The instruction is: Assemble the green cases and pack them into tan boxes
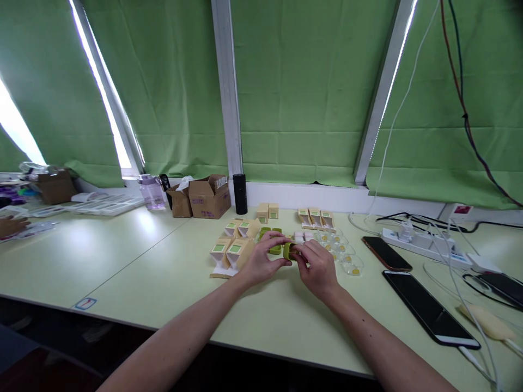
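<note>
Above the middle of the table, a small olive-green open case [288,251] is between my two hands. My left hand [261,259] is closed on its left side, thumb below and fingers above. Closed at the case's right side and opening is my right hand [317,268]; whether its fingertips also hold something inside is hidden. More green cases [275,249] lie just behind, partly covered by my left hand. To the left stand several small cardboard boxes [235,249] with open flaps. Clear plastic cups with yellow centres [342,248] and small pink-white pieces [299,238] sit to the right.
Further cardboard boxes [316,218] stand at the back, near a black cylinder [240,194] and a brown carton [210,197]. Two phones [429,307], a power strip [425,246] and loose cables occupy the right side. Another person's hand [12,225] shows at far left.
</note>
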Demonstrator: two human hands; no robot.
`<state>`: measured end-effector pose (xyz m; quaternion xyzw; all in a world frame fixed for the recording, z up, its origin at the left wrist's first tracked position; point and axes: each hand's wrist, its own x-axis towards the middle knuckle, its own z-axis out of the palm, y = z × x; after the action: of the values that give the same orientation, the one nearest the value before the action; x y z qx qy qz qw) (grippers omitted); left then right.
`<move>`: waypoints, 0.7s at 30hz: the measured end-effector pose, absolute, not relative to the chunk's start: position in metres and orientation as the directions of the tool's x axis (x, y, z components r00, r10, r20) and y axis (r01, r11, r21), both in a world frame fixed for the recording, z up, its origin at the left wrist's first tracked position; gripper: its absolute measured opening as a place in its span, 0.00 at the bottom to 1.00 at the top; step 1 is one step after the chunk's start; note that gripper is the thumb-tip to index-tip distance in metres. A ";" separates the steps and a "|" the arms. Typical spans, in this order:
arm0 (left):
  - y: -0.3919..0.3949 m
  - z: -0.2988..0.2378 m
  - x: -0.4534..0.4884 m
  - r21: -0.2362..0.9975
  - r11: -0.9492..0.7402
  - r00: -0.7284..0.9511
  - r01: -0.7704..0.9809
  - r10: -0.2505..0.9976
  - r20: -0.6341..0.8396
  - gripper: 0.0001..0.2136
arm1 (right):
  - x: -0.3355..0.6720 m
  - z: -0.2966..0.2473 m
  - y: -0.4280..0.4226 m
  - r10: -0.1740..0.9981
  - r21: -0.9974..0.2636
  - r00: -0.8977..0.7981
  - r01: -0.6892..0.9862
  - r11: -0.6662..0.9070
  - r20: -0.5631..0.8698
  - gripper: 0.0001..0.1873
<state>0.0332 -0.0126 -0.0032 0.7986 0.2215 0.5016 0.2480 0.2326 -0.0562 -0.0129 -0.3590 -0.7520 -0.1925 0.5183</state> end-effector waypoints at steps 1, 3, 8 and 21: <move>-0.012 -0.003 0.033 0.618 -0.779 0.399 0.104 0.602 0.691 0.23 | 0.233 -0.013 -0.056 0.340 -0.081 -0.208 0.738 0.670 0.917 0.07; -0.012 -0.004 0.033 0.618 -0.780 0.402 0.103 0.601 0.691 0.24 | 0.233 -0.014 -0.055 0.337 -0.077 -0.212 0.736 0.673 0.917 0.07; -0.012 -0.003 0.032 0.615 -0.780 0.410 0.112 0.600 0.687 0.23 | 0.233 -0.014 -0.054 0.329 -0.072 -0.219 0.725 0.685 0.919 0.07; -0.011 -0.002 0.030 0.608 -0.783 0.416 0.132 0.600 0.683 0.22 | 0.236 -0.011 -0.056 0.336 -0.071 -0.252 0.697 0.714 0.907 0.06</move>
<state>0.0297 -0.0105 -0.0022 0.8069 0.2271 0.4902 0.2387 0.2357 -0.0560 -0.0106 -0.3347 -0.7715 -0.1761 0.5117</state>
